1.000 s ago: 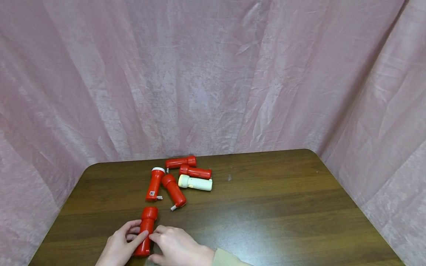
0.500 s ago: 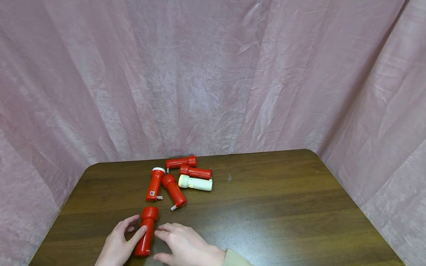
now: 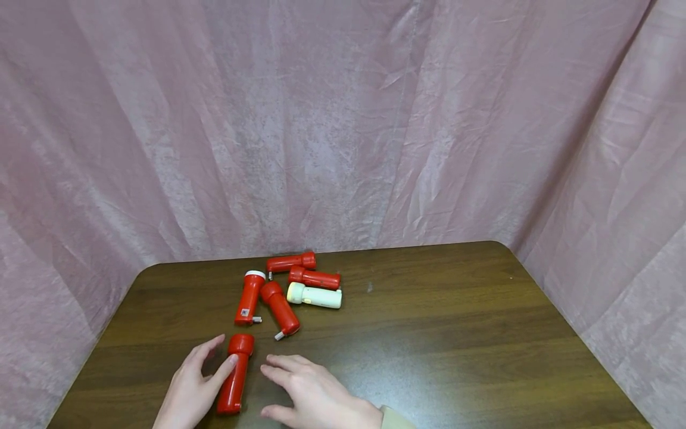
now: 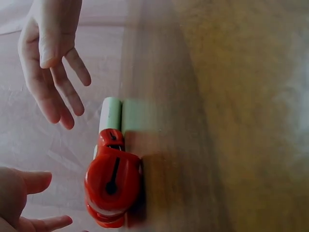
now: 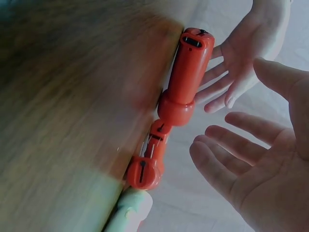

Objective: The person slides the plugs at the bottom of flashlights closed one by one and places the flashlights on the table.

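Note:
A red flashlight (image 3: 234, 381) lies on the wooden table near its front edge, head end pointing away from me. My left hand (image 3: 190, 384) is just to its left with fingers spread, the thumb tip overlapping the body in the head view. In the left wrist view the left hand (image 4: 12, 200) appears apart from the flashlight (image 4: 113, 181). To the right of the flashlight, my right hand (image 3: 316, 390) hovers with loosely extended fingers, holding nothing. The right wrist view shows its palm (image 5: 270, 183) facing the flashlight (image 5: 188, 72) across a gap.
Farther back lie a white-rimmed red flashlight (image 3: 249, 298), another red one (image 3: 281, 308) with its metal prong out, two more red ones (image 3: 291, 261) (image 3: 315, 277) and a pale green flashlight (image 3: 316, 295). Pink curtains (image 3: 343, 131) hang behind the table (image 3: 455, 333).
My right hand has drawn away to the right from the red flashlight. The left hand's fingers have loosened and moved slightly forward. The flashlight stays on the table.

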### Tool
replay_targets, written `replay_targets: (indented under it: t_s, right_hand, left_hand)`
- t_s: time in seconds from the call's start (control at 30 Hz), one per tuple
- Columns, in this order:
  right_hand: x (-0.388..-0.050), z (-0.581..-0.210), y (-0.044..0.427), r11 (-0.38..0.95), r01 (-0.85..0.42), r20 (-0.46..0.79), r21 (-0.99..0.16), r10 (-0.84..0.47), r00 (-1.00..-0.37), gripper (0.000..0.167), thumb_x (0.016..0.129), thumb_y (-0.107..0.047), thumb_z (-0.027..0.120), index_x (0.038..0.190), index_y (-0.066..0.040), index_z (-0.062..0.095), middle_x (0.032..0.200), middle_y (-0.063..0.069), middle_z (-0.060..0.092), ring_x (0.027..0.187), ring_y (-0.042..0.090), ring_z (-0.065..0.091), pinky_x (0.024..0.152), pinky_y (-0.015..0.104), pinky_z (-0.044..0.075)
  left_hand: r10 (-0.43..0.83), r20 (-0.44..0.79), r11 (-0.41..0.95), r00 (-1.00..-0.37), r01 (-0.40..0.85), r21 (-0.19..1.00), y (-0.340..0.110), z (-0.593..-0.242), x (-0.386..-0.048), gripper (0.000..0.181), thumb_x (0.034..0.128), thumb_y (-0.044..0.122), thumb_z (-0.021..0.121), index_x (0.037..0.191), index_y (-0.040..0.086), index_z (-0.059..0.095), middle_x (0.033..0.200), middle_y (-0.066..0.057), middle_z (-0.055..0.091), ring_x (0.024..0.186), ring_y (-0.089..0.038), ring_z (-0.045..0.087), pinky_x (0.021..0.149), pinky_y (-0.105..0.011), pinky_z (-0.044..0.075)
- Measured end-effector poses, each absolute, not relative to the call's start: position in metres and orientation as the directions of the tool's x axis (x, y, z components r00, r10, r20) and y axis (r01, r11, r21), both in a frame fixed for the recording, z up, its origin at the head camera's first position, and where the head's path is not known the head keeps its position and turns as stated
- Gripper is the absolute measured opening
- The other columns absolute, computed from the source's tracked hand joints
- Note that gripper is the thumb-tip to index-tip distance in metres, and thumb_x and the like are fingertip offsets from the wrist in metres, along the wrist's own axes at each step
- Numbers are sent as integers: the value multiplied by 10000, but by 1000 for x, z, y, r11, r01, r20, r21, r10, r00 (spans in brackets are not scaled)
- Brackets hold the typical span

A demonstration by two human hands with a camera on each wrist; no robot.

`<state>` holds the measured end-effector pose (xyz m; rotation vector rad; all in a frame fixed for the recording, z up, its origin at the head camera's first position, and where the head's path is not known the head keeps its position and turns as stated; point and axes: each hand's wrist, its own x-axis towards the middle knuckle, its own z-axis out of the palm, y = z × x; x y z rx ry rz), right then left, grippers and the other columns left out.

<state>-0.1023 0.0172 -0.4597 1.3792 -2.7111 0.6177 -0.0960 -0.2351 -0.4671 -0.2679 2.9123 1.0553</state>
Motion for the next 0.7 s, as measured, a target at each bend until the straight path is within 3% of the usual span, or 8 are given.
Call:
replay_targets:
  t_s: [0.2,0.4,0.7]
  right_hand:
    - [-100,-458,26,528,-768,228,-364,-749,-622,575,1021,-471,659,1495,-153,588,1553,23,595,1416,162,584,1112,285,536]
    - [-99,-458,32,531,-755,261,-384,-722,-640,572,1026,-473,648,1504,-166,580,1565,14,585,1430,158,573,1128,304,527]
    - [-99,-459,40,540,-748,327,-387,-678,-659,551,1016,-444,676,1464,-129,617,1547,30,601,1409,180,597,1129,323,531]
  left_hand:
    - [-136,-36,732,-990,-125,670,-233,-463,-100,619,1016,371,693,1497,18,530,1477,-285,572,1330,-471,582,989,-527,604]
    - [-122,11,758,-993,-86,647,-237,-460,-109,611,1031,391,663,1494,13,536,1440,-278,616,1286,-448,622,1048,-606,528]
    - [-122,-21,757,-992,-107,645,-245,-452,-127,617,1052,401,624,1524,24,499,1481,-287,593,1321,-459,616,1079,-644,484]
